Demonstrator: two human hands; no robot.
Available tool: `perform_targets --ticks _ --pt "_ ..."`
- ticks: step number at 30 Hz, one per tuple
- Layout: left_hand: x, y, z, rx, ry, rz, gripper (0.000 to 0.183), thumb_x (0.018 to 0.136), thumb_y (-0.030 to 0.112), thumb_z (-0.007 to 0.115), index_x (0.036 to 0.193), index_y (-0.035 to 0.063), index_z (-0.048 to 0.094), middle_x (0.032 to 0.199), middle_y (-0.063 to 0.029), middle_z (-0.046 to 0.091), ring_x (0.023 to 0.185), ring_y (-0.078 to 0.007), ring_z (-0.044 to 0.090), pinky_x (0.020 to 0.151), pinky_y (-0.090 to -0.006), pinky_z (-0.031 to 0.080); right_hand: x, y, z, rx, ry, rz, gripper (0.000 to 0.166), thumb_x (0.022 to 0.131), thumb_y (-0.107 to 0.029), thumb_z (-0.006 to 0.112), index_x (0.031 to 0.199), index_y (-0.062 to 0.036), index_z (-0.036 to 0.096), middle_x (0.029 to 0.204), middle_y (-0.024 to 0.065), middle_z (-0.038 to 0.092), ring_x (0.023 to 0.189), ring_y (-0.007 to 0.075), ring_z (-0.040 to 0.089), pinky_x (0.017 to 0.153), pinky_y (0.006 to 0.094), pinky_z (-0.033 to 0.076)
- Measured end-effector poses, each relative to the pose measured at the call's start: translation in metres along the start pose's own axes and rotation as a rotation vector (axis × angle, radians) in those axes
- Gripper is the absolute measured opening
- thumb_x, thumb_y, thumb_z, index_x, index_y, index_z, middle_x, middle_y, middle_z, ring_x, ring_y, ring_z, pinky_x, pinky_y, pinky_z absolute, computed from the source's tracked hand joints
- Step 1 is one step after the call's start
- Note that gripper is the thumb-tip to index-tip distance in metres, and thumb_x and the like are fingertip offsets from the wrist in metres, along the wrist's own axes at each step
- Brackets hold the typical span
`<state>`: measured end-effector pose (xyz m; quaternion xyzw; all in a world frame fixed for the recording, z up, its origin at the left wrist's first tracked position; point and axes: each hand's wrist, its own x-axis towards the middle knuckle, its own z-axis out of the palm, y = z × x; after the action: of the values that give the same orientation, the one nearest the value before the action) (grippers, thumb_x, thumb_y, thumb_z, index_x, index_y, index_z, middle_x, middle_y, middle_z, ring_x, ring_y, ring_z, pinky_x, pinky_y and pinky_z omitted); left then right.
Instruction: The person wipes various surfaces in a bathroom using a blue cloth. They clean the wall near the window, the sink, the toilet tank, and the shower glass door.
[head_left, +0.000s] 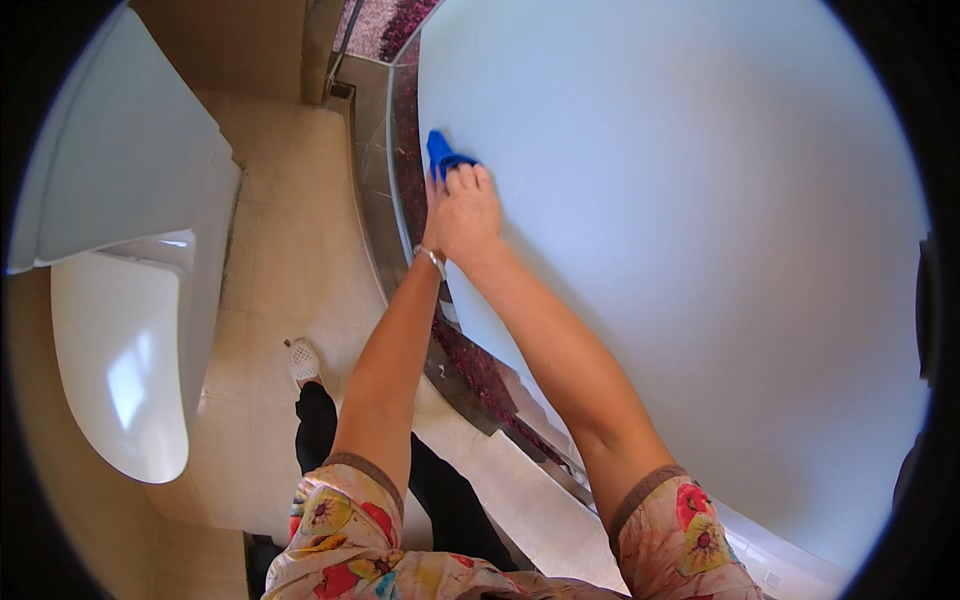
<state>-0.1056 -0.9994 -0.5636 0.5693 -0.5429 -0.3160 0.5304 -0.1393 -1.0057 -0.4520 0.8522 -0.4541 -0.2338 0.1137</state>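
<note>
My two hands are close together at the left edge of a large pale panel (637, 187), which looks like frosted glass. My right hand (474, 206) presses down with bent fingers on a bunched blue cloth (439, 154), whose end sticks out past the fingertips. My left hand (433, 214), with a light bracelet (430, 259) at its wrist, lies alongside and partly beneath the right one. Its fingers are mostly hidden, so their hold on the cloth or the panel's edge cannot be told.
A white toilet (120, 360) with its lid down stands to my left. Along the panel runs a curved, dark tiled curb (375, 165) with a purple mosaic band (469, 367). Beige floor tiles (262, 247) lie between them, where my foot in a white perforated shoe (304, 360) stands.
</note>
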Motion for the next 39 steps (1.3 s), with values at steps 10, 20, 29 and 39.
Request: perform_targets --ticks 10,20,29,39 --pt "-0.209 0.125 0.057 -0.370 0.004 -0.518 0.054 0.087 0.019 0.057 0.135 0.0014 0.039 0.124 -0.0200 0.042 0.114 -0.0343 0.043 0.098 -0.0436 0.032 -0.214 -0.011 0.023 0.256 -0.227 -0.068 0.026 0.078 -0.017 0.055 0.092 -0.0036 0.072 0.086 0.0093 0.062 0.095 0.0251 0.052 0.089 0.0393 0.036" --pt "-0.220 0.312 0.047 -0.664 -0.187 -0.425 0.052 0.089 0.016 0.056 0.136 0.0054 0.039 0.116 -0.0162 0.049 0.108 -0.0301 0.048 0.094 -0.0372 0.037 -0.317 0.059 -0.179 0.286 0.341 0.192 0.026 0.075 -0.009 0.057 0.098 -0.0047 0.069 0.095 0.0117 0.061 0.099 0.0292 0.055 0.088 0.0449 0.040" --pt "-0.096 0.328 -0.170 -0.177 0.107 -0.217 0.060 0.072 0.007 0.067 0.130 0.0084 0.050 0.108 -0.0210 0.054 0.101 -0.0381 0.053 0.087 -0.0434 0.044 -0.229 0.024 -0.252 0.988 0.509 0.250 0.017 0.075 0.002 0.060 0.087 -0.0059 0.071 0.097 0.0142 0.064 0.090 0.0320 0.060 0.079 0.0406 0.049" --pt "0.080 0.321 -0.458 0.773 0.320 0.123 0.056 0.072 0.027 0.074 0.123 0.0147 0.057 0.139 -0.0206 0.039 0.125 -0.0373 0.038 0.100 -0.0525 0.028 0.003 -0.086 -0.403 1.338 0.894 -0.031 0.020 0.077 0.005 0.055 0.090 -0.0059 0.066 0.094 0.0132 0.064 0.090 0.0318 0.060 0.081 0.0388 0.048"
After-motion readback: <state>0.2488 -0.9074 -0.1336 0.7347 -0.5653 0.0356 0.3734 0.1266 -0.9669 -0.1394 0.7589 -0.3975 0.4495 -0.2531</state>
